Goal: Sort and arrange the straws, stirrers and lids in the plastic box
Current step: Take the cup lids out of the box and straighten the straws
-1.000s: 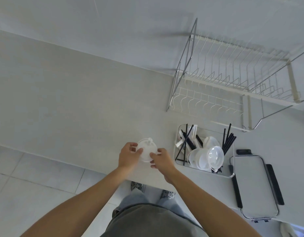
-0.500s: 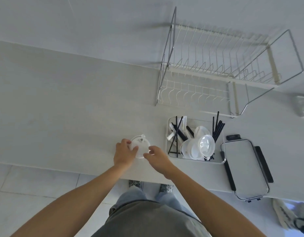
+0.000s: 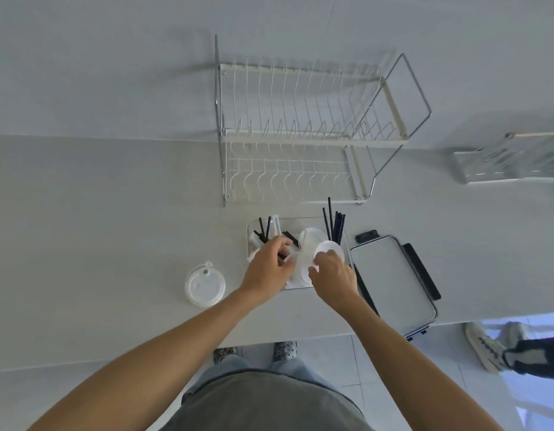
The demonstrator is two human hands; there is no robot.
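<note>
A clear plastic box (image 3: pixel 313 219) sits on the counter and holds black straws (image 3: pixel 334 224), black stirrers (image 3: pixel 264 229) and several white lids (image 3: pixel 313 237). Both my hands are inside it. My left hand (image 3: pixel 269 263) reaches among the stirrers and lids at the box's left side; what its fingers touch is hidden. My right hand (image 3: pixel 333 275) has its fingers curled on an upright white lid (image 3: pixel 327 246). One white cup lid (image 3: pixel 204 285) lies flat on the counter to the left of the box, apart from both hands.
The box's own cover (image 3: pixel 394 275) with black clips lies just right of the box. A wire dish rack (image 3: pixel 300 135) stands behind it. A second rack (image 3: pixel 512 160) is at far right. Another person's shoes (image 3: pixel 493 349) show on the floor.
Both hands let go of the white cup lid, which now lies on the counter, and moved right into the plastic box. The right hand has closed on a lid there.
</note>
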